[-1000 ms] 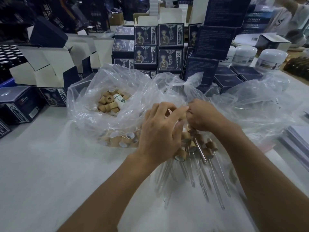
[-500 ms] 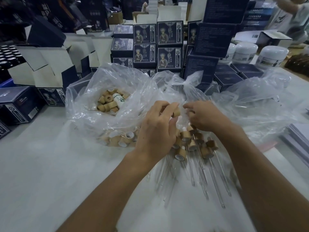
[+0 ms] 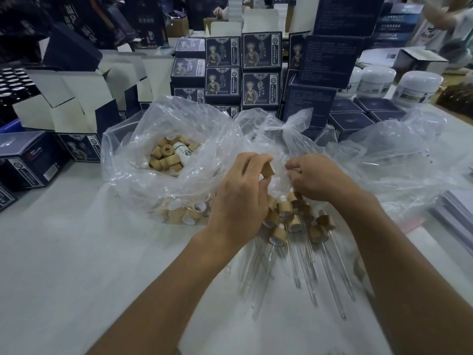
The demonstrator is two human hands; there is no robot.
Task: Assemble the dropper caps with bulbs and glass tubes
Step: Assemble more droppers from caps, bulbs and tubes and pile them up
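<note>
My left hand (image 3: pixel 240 198) pinches a tan wooden dropper cap (image 3: pixel 268 170) between thumb and fingertips, just above the table. My right hand (image 3: pixel 316 176) sits a little to the right with its fingers curled down into the crinkled plastic; what they hold is hidden. Below both hands lies a pile of assembled droppers (image 3: pixel 294 221), wooden caps with long glass tubes (image 3: pixel 330 267) pointing toward me. A clear plastic bag (image 3: pixel 143 139) at the left holds several loose wooden caps (image 3: pixel 166 156).
More caps (image 3: pixel 184 213) show through the bag's lower fold. Dark printed boxes (image 3: pixel 240 73) are stacked behind, open white cartons (image 3: pixel 69 98) stand at the left, white jars (image 3: pixel 417 88) at the back right. Another clear bag (image 3: pixel 396 160) lies right, papers (image 3: pixel 458 213) at the right edge.
My hands, which were pressed together, have parted. The left now shows a wooden cap in its fingertips, and the right has dipped toward the plastic.
</note>
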